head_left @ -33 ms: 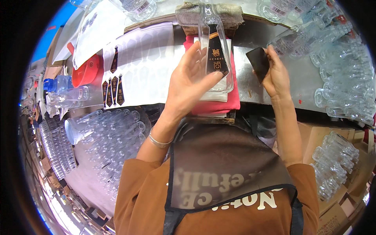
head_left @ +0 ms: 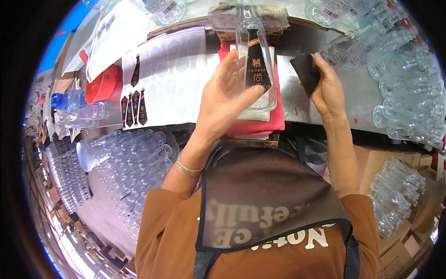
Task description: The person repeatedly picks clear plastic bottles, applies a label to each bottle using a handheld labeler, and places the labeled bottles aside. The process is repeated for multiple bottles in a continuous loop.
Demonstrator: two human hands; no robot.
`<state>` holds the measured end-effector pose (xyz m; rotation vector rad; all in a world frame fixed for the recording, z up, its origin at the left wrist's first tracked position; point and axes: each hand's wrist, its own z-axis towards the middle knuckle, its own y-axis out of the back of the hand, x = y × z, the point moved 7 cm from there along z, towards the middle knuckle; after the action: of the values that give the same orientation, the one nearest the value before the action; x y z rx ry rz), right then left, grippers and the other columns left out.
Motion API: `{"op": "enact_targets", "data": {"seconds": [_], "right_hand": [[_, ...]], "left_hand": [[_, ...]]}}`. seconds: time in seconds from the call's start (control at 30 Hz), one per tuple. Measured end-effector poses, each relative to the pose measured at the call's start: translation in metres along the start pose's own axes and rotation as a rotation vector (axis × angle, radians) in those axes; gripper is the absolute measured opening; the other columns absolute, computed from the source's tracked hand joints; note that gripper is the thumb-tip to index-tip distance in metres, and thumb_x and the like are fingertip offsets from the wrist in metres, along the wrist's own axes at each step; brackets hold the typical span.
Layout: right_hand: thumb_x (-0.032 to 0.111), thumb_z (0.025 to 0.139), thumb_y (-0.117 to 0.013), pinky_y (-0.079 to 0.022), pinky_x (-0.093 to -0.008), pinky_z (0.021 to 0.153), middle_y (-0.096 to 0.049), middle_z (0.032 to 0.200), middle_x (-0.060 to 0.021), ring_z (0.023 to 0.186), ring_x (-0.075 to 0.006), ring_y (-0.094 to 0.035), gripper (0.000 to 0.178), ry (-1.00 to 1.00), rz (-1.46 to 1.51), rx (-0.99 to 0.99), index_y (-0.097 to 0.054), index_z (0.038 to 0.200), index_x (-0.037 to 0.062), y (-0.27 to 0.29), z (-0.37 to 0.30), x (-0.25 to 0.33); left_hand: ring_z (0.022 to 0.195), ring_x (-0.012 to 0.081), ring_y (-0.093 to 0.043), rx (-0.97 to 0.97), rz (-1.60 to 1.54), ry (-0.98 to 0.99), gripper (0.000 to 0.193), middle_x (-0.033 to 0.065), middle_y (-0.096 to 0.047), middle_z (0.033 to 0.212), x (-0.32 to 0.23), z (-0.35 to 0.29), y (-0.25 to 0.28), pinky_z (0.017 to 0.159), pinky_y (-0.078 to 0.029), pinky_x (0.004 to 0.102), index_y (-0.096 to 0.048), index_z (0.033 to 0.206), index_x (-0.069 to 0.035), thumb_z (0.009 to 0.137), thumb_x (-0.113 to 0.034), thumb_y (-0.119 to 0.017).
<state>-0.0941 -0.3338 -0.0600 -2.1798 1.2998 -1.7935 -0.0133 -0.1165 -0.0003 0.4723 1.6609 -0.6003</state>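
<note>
A clear glass bottle [head_left: 272,95] lies on its back on a pink cloth [head_left: 278,116], its neck pointing away from me. A black tie-shaped label [head_left: 255,58] with gold markings sits on its front. My left hand [head_left: 223,100] grips the bottle from the left, the thumb laid across its lower part and the fingers along its side. To the right, apart from the bottle, my right hand [head_left: 329,88] holds a thin, flat, black rectangular piece [head_left: 306,72] between thumb and fingers; its exact kind is unclear.
A white label sheet [head_left: 172,79] with several black tie-shaped labels lies left, beside a red container [head_left: 103,84]. A folded rag [head_left: 274,16] supports the bottle's neck. Many glass bottles [head_left: 409,102] crowd the right side; others [head_left: 132,158] stand lower left. A cardboard box [head_left: 367,160] holds more bottles.
The black piece in my right hand has tilted and shifted slightly up and left. My left hand and the bottle have stayed in place.
</note>
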Motion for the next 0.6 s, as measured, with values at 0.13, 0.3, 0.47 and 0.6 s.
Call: {"op": "enact_targets", "data": {"seconds": [0.13, 0.3, 0.47, 0.6], "right_hand": [[0.009, 0.096, -0.061, -0.053, -0.0265, 0.085, -0.067, 0.111, -0.0061, 0.096, -0.0121, -0.064, 0.027, 0.155, -0.175, 0.214, -0.061, 0.121, -0.0024, -0.052, -0.011, 0.036], [0.007, 0.090, -0.064, -0.053, -0.0273, 0.091, -0.071, 0.108, -0.0092, 0.102, -0.0125, -0.066, 0.031, 0.432, -0.749, 0.537, -0.066, 0.121, 0.0005, -0.117, -0.021, 0.067], [0.007, 0.091, -0.064, -0.054, -0.0302, 0.084, -0.072, 0.109, -0.0111, 0.095, -0.0169, -0.069, 0.030, 1.005, -1.188, 0.329, -0.067, 0.121, 0.0033, -0.159, 0.004, 0.117], [0.004, 0.089, -0.066, -0.054, -0.0318, 0.083, -0.071, 0.107, -0.0122, 0.092, -0.0239, -0.069, 0.026, 1.063, -1.325, 0.546, -0.069, 0.115, 0.0032, -0.178, -0.010, 0.114]], "left_hand": [[0.142, 0.0313, -0.040, -0.012, -0.059, -0.016, 0.090, 0.0268, -0.040, 0.151, -0.002, -0.001, -0.002, 0.118, -0.034, 0.0412, -0.023, 0.152, 0.011, 0.083, -0.004, -0.079], [0.139, 0.0283, -0.045, -0.030, -0.058, -0.030, 0.090, 0.0230, -0.043, 0.149, 0.000, -0.002, -0.002, 0.116, -0.036, 0.0388, -0.023, 0.152, 0.011, 0.083, -0.003, -0.079], [0.136, 0.0279, -0.049, -0.071, 0.024, -0.059, 0.090, 0.0239, -0.048, 0.146, 0.001, -0.002, -0.002, 0.113, -0.039, 0.0376, -0.027, 0.152, 0.010, 0.082, -0.007, -0.081], [0.136, 0.0293, -0.050, -0.098, 0.054, -0.077, 0.092, 0.0250, -0.049, 0.146, 0.003, -0.004, -0.002, 0.113, -0.039, 0.0378, -0.028, 0.153, 0.009, 0.081, -0.009, -0.082]]}}
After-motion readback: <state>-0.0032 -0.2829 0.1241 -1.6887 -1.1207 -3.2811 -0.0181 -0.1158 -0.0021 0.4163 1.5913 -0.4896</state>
